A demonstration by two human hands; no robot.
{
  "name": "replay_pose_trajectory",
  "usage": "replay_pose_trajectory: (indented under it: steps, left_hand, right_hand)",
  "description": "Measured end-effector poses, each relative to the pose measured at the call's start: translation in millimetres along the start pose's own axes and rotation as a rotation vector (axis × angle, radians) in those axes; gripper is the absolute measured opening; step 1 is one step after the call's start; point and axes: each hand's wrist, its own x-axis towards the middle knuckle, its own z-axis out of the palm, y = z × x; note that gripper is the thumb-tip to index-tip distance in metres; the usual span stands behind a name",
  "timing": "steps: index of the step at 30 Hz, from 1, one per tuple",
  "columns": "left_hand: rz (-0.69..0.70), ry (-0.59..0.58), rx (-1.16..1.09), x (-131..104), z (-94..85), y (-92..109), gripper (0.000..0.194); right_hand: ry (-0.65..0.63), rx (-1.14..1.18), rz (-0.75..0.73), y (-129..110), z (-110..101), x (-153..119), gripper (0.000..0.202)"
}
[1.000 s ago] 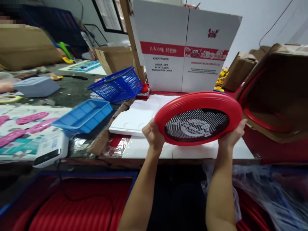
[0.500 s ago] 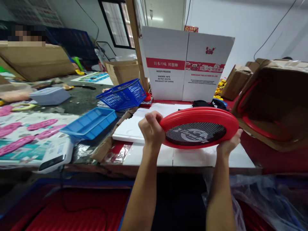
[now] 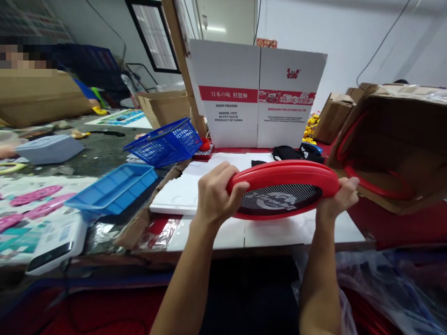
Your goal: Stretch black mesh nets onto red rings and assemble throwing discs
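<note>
Between my two hands is a red flying disc [image 3: 283, 168] with a thick round rim and a black mesh centre printed in white. It is held tilted above the white boards, its mesh side partly facing me. My left hand [image 3: 219, 191] grips the rim at the left, thumb near the mesh. At the opposite edge my right hand [image 3: 338, 199] is closed round the rim. Behind the disc lie black fabric pieces [image 3: 296, 152], partly hidden by it. An open cardboard box [image 3: 394, 135] at the right has red rings [image 3: 379, 181] inside.
A white printed carton panel [image 3: 228, 100] stands upright at the back. Left of the white board [image 3: 178, 193] are a blue basket [image 3: 164, 144], a light-blue tray [image 3: 115, 188] and a white scale-like device [image 3: 59, 246]. Clear plastic bags [image 3: 380, 288] hang at the lower right. Another person is at far left.
The view has turned slightly right, so the surroundings shift left. The disc stays in both hands, and my left thumb now lies along the rim toward the mesh.
</note>
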Motion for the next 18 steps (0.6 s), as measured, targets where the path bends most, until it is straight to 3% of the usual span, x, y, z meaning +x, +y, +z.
replay_pose_trajectory:
  steps: [3, 7, 11, 14, 18]
  left_hand:
    - [0.032, 0.038, 0.068, 4.9, 1.6, -4.3, 0.058]
    - [0.006, 0.050, 0.103, 4.1, 5.7, -12.1, 0.057]
    - [-0.026, 0.033, 0.065, 6.5, 4.5, -16.3, 0.059]
    - [-0.035, -0.098, -0.039, 14.8, -3.6, -15.8, 0.055]
    - [-0.083, -0.372, -0.170, 26.2, -16.5, -14.2, 0.039]
  right_hand:
    - [-0.030, 0.015, -0.007, 2.5, -6.2, 1.6, 0.064]
    - [-0.305, -0.197, -0.102, -15.7, -13.1, 14.7, 0.063]
    - [-0.372, -0.224, -0.214, -40.0, 1.4, 25.4, 0.061]
    - [-0.350, -0.149, -0.226, -42.3, 20.2, 29.5, 0.061]
    - [-0.368, -0.147, -0.256, -32.9, 34.2, 32.3, 0.065]
